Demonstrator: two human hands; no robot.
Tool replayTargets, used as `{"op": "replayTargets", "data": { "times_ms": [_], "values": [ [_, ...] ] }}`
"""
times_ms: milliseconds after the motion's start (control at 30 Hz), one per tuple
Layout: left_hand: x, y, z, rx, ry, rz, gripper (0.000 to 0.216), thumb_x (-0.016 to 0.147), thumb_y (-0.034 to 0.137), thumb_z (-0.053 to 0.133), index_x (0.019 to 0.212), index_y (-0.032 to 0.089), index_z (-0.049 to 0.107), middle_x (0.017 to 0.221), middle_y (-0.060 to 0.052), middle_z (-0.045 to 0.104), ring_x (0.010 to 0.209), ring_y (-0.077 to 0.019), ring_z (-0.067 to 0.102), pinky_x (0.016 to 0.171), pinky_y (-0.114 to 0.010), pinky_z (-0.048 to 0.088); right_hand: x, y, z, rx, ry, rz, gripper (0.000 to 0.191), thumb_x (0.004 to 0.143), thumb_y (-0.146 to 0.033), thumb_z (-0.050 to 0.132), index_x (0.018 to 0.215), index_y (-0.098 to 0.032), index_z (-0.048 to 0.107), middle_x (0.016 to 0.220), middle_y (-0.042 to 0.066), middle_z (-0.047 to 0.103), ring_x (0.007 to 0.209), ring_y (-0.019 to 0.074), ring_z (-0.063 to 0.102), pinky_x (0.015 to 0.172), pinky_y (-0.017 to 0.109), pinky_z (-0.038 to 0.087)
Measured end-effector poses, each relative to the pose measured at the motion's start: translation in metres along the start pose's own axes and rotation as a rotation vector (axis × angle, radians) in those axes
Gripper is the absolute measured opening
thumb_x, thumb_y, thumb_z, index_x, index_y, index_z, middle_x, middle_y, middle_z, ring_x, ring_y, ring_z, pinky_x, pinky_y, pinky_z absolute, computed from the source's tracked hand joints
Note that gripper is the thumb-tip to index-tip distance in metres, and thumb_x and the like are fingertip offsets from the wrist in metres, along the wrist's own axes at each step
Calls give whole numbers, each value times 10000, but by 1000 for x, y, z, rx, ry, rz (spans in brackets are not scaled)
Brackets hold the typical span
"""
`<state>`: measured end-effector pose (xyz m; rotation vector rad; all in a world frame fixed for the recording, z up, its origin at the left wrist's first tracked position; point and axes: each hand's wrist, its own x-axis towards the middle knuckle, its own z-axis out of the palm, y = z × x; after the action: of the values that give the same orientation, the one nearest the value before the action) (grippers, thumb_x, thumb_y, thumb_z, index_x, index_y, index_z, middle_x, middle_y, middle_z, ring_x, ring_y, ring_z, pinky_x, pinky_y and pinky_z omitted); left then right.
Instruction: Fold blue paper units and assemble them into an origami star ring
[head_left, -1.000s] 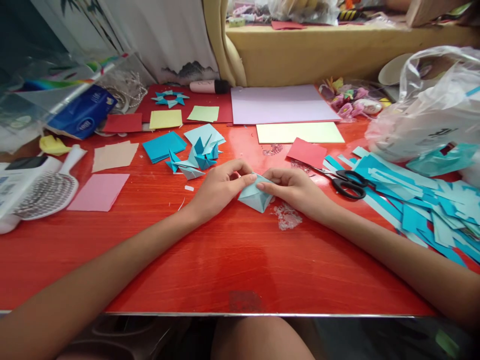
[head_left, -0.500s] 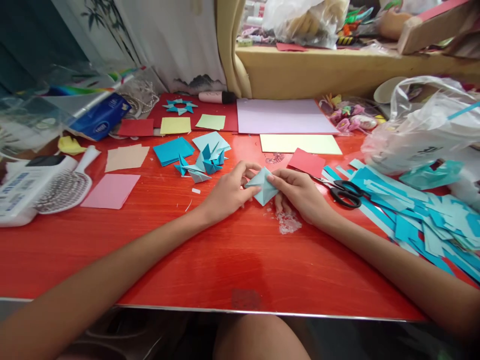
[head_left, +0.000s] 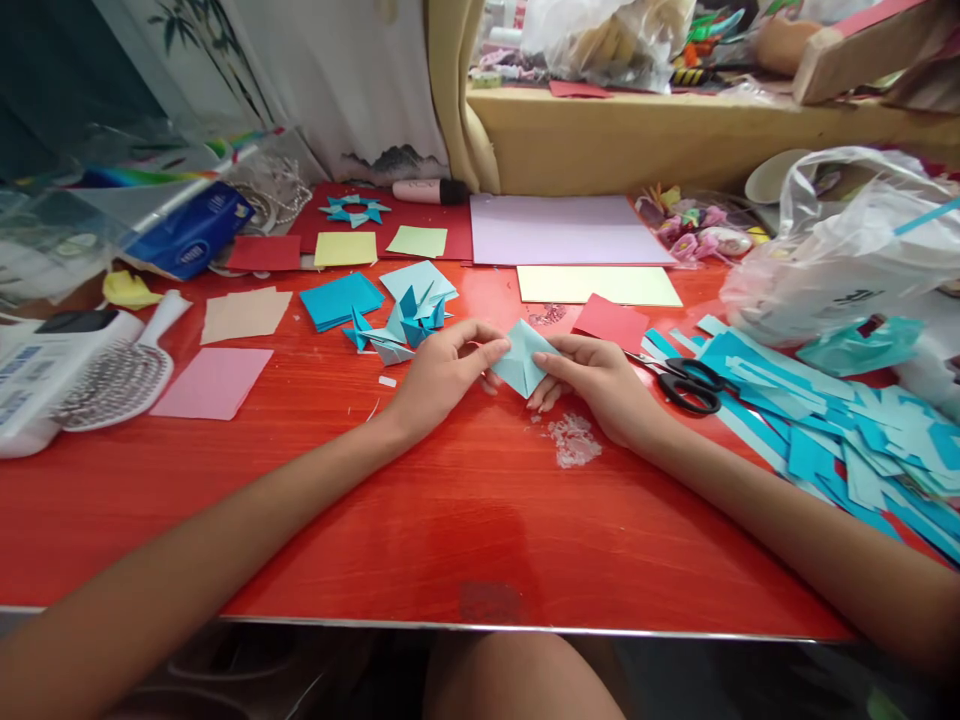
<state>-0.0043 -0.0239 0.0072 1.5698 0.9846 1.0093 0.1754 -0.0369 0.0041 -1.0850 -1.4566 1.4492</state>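
A small light-blue folded paper (head_left: 523, 362), diamond-shaped with a crease down its middle, is held a little above the red table (head_left: 450, 520). My left hand (head_left: 454, 375) pinches its left corner between thumb and fingers. At the right corner, my right hand (head_left: 596, 380) grips it with the thumb on top and the fingers curled beneath. Left of my hands lie folded blue paper cranes (head_left: 405, 325), beside a stack of blue squares (head_left: 342, 301) and light-blue squares (head_left: 421, 281). Small clear scraps (head_left: 574, 440) lie just below my right hand.
Black-handled scissors (head_left: 694, 385) rest right of my right hand, near a heap of blue paper strips (head_left: 847, 430). A plastic bag (head_left: 847, 240) stands at the right. Pink squares (head_left: 214, 383) and a hairbrush (head_left: 120, 375) are at the left. A lilac sheet (head_left: 551, 230) lies at the back.
The folded paper now lies flatter between my hands, its face more visible. My left thumb has shifted up along its left edge, and the right fingers have curled closer underneath.
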Motion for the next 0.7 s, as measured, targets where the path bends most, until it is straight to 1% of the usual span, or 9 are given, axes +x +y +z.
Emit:
{"op": "replayTargets", "data": {
  "times_ms": [100,200,267,367,433,500,633,700],
  "values": [
    [-1,0,-1,76,-36,11,153,812,297,551,844,152,588,759,0,589,558,-73,552,588,-221,471,0,0,0,11,-13,-9,232,825,-323,566,956,-141,623,636,24,664,526,114,634,517,218,522],
    [-1,0,-2,100,-48,24,189,826,332,537,859,156,598,763,1,580,527,-61,524,572,-221,442,1,2,0,19,-3,-22,222,817,-336,573,931,-152,622,653,15,656,532,110,631,528,222,527],
    [-1,0,-2,113,-58,35,205,819,351,547,878,161,597,769,1,568,536,-60,514,585,-223,438,1,2,-1,26,14,-23,215,815,-340,573,924,-161,618,658,10,653,535,110,630,531,227,528],
    [-1,-2,-2,133,-64,45,160,794,303,579,876,167,563,763,8,542,569,-66,514,592,-222,440,1,1,0,26,7,-15,204,816,-337,570,916,-163,610,657,11,654,540,112,632,527,227,527],
    [-1,-4,-1,123,-44,45,113,789,261,572,828,167,523,766,9,530,584,-68,511,578,-218,443,0,0,0,24,-11,-11,199,817,-335,569,906,-160,605,653,14,657,546,113,636,525,223,526],
    [0,-5,0,85,-18,39,123,779,239,575,799,170,475,778,13,520,585,-63,504,561,-211,448,0,0,1,29,-20,-12,198,818,-335,567,898,-158,607,651,17,659,551,113,638,523,221,524],
    [1,-5,1,-33,14,10,229,742,210,617,866,183,427,795,21,521,583,-61,506,519,-196,456,0,1,1,53,-20,-26,216,823,-316,558,957,-160,625,673,20,660,563,117,640,537,234,528],
    [1,-5,1,-46,-12,3,195,753,210,605,878,171,461,800,10,544,608,-72,525,518,-197,462,1,3,0,82,-18,-43,226,819,-298,561,993,-168,628,697,16,658,574,121,645,541,241,532]
  ]
}}
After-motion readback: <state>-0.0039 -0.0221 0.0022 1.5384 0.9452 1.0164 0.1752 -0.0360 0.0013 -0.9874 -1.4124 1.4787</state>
